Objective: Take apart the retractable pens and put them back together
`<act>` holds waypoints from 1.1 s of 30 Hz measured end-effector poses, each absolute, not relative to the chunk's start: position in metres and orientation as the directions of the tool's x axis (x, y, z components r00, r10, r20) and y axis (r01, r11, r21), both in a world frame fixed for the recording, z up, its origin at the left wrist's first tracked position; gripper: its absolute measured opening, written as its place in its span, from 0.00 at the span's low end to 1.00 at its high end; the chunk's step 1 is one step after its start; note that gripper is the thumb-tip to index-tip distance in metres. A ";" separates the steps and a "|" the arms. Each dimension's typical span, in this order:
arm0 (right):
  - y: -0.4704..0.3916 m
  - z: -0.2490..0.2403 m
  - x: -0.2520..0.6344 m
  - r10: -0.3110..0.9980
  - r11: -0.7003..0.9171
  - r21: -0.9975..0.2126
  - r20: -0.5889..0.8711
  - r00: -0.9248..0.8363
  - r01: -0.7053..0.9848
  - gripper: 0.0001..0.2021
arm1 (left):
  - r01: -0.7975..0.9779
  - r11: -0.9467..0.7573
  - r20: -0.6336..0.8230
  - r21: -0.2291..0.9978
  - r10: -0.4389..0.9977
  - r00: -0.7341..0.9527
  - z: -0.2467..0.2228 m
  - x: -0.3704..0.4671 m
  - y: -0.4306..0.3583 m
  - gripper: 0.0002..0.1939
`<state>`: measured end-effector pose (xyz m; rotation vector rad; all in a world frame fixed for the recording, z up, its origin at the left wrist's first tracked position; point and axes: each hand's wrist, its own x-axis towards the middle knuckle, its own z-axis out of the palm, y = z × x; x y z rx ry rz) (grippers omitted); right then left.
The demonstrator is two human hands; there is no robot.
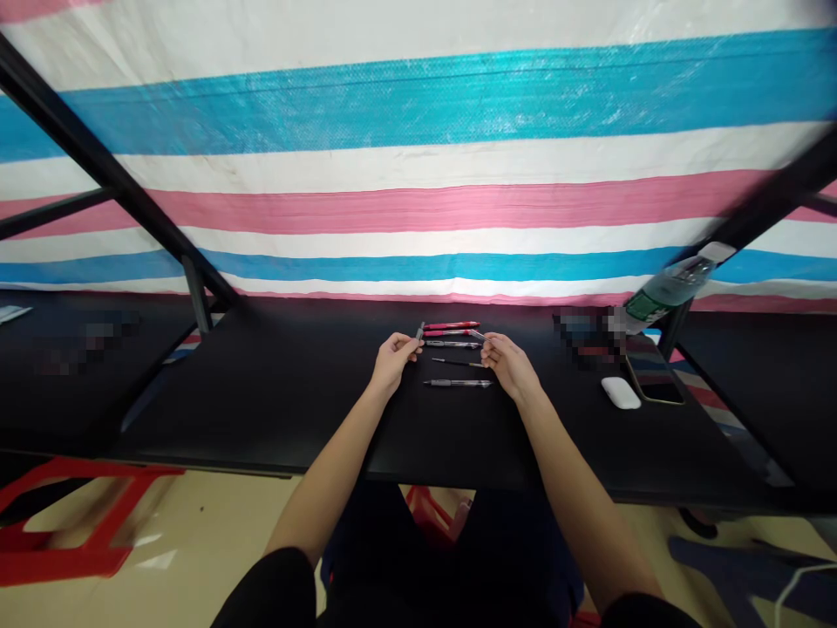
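Note:
My left hand [391, 362] pinches a short grey pen part [419, 331], held tilted upward between thumb and fingers. In my right hand [511, 366], the fingertips are closed on a thin, pale pen part [479, 334]. Two red pens, an upper one [452, 326] and a lower one [447, 332], lie side by side between the hands. Just below them is a clear and grey pen [452, 344]. A thin black pen refill [454, 362] lies lower, its right end close to my right fingers. Nearest me rests another grey pen [458, 383].
To the right are a white earbud case [621, 392], a phone [657, 375] and a tilted water bottle [670, 292]. A blurred-out item [592, 336] lies beside them. Black metal frame bars [124, 183] flank the black table [275, 384]; a striped sheet [418, 209] hangs behind.

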<state>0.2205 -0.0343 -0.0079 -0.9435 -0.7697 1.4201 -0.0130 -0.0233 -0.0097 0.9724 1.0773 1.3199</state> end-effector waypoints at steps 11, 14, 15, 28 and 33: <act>-0.031 -0.009 0.223 0.985 -0.096 -0.858 -0.157 0.079 -0.505 0.12 | -0.349 0.182 -0.170 0.919 0.983 0.064 -0.004 -0.012 -0.026 0.13; -0.032 -0.007 0.223 0.984 -0.101 -0.856 -0.160 0.075 -0.506 0.12 | -0.350 0.195 -0.180 0.916 0.981 0.076 -0.004 -0.011 -0.027 0.13; -0.032 -0.007 0.222 0.985 -0.097 -0.859 -0.156 0.077 -0.502 0.13 | -0.351 0.198 -0.183 0.915 0.980 0.076 -0.004 -0.011 -0.027 0.14; -0.029 -0.026 0.235 0.892 -0.010 -0.852 0.229 0.390 0.524 0.09 | -0.319 0.152 -0.148 0.936 0.988 0.038 -0.004 -0.011 -0.027 0.16; -0.028 -0.031 0.238 0.885 -0.005 -0.687 0.336 0.323 0.727 0.09 | -0.294 0.140 -0.132 0.946 0.990 0.044 -0.006 -0.011 -0.026 0.17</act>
